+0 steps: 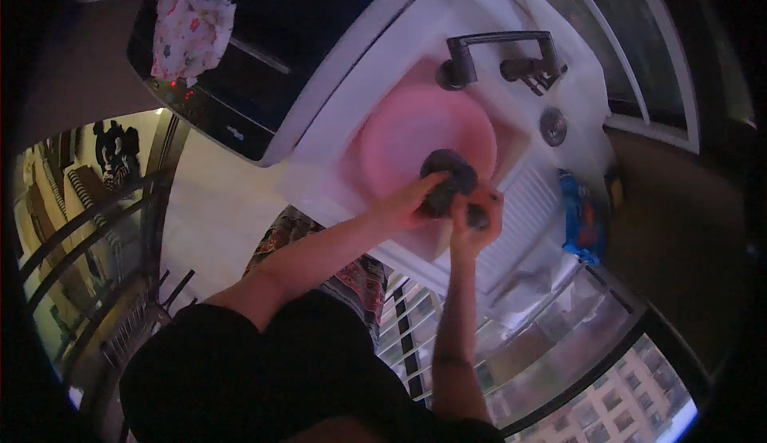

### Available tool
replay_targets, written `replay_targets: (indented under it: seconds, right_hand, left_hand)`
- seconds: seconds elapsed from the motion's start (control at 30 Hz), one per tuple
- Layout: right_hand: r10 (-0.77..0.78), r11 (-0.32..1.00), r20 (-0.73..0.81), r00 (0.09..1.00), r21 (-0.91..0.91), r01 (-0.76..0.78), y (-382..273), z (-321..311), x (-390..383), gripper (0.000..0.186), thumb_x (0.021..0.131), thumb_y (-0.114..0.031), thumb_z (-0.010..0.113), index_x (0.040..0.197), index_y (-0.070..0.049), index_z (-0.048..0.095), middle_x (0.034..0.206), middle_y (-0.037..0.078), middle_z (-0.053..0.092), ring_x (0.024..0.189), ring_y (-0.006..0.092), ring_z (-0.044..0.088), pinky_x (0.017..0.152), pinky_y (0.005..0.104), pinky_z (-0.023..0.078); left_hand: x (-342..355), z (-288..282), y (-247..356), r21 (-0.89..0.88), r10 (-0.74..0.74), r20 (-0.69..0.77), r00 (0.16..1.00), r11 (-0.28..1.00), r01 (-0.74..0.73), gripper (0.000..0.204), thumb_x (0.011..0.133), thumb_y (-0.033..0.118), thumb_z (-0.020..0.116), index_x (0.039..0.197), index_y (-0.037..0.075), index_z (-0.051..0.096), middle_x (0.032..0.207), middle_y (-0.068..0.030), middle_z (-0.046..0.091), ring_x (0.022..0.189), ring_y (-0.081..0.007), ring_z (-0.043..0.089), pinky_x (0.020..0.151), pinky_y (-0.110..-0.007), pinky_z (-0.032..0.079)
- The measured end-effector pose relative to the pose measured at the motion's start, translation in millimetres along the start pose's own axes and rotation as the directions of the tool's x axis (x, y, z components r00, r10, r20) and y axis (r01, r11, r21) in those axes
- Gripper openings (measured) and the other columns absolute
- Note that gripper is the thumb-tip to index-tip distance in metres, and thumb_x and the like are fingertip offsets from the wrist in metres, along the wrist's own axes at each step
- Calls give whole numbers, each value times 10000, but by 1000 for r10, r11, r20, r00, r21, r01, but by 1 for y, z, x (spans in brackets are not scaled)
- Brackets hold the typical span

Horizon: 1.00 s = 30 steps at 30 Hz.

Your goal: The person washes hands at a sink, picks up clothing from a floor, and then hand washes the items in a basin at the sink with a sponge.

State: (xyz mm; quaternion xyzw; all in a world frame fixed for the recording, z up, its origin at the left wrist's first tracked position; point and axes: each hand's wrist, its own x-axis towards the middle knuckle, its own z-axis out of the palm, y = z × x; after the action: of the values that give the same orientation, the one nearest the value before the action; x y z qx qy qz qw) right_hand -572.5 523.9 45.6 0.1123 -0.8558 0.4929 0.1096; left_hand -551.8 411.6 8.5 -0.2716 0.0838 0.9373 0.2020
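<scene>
Both of my hands hold a bunched dark grey cloth (449,173) over the near side of a round pink basin (382,123). My left hand (417,197) grips the cloth from the left, fingers closed around it. Closed on its lower right part is my right hand (477,223), with a dark end of the cloth showing among the fingers. Whether the cloth is a sock or some other small garment, I cannot tell. The basin sits inside a white sink (351,151), and its inside looks pale, with the contents too blurred to make out.
A dark tap (511,37) arches behind the basin. Right of it are a round drain fitting (553,127) and a ridged washboard (523,218). A blue packet (583,218) lies at the sink's right edge. Floral cloth (192,31) rests on a black-topped appliance (264,11) at left.
</scene>
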Motion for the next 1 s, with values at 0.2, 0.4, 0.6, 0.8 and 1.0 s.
replay_targets:
  seconds: [0.2, 0.4, 0.6, 0.8, 1.0]
  right_hand:
    - [851, 42, 237, 470, 860, -509, 17, 36, 7, 148, 858, -208, 487, 917, -81, 535, 827, 48, 547, 807, 159, 539, 769, 310, 451]
    - [599, -142, 753, 273, 436, -889, 67, 23, 20, 204, 843, -269, 508, 832, -69, 549, 773, 43, 545, 722, 145, 537, 685, 285, 447]
    - [504, -48, 862, 60, 97, -994, 97, 21, 28, 287, 828, -331, 529, 747, -58, 563, 719, 39, 543, 636, 130, 535, 601, 261, 442]
    - [507, -18, 848, -154, -168, -986, 105, 13, 36, 270, 820, -299, 528, 674, -71, 528, 640, 32, 516, 583, 154, 528, 562, 275, 436]
    - [614, 110, 774, -152, -274, -955, 75, 21, 41, 255, 809, -275, 525, 666, -64, 521, 606, 50, 505, 533, 169, 513, 533, 290, 443]
  left_hand:
    - [22, -1, -11, 662, 497, 116, 860, 607, -440, 391, 710, 82, 629, 1083, 155, 536, 1122, -33, 509, 1035, -214, 504, 909, -379, 415]
    - [25, 14, 5, 562, 220, 809, 545, -558, -611, 367, 527, 102, 677, 879, 193, 624, 1027, -35, 528, 1025, -276, 495, 859, -418, 428]
    - [37, 5, -14, 218, -36, 955, 294, -584, -782, 168, 552, 128, 612, 720, 129, 608, 837, -3, 559, 927, -235, 519, 799, -352, 436]
    - [35, 7, -25, 67, -123, 977, 173, -595, -801, 71, 592, 133, 567, 587, 124, 497, 672, 8, 489, 806, -176, 525, 748, -296, 446]
    - [36, -6, -38, -66, -265, 958, 111, -579, -813, 94, 580, 125, 545, 576, 121, 452, 650, 12, 448, 704, -154, 492, 709, -290, 438]
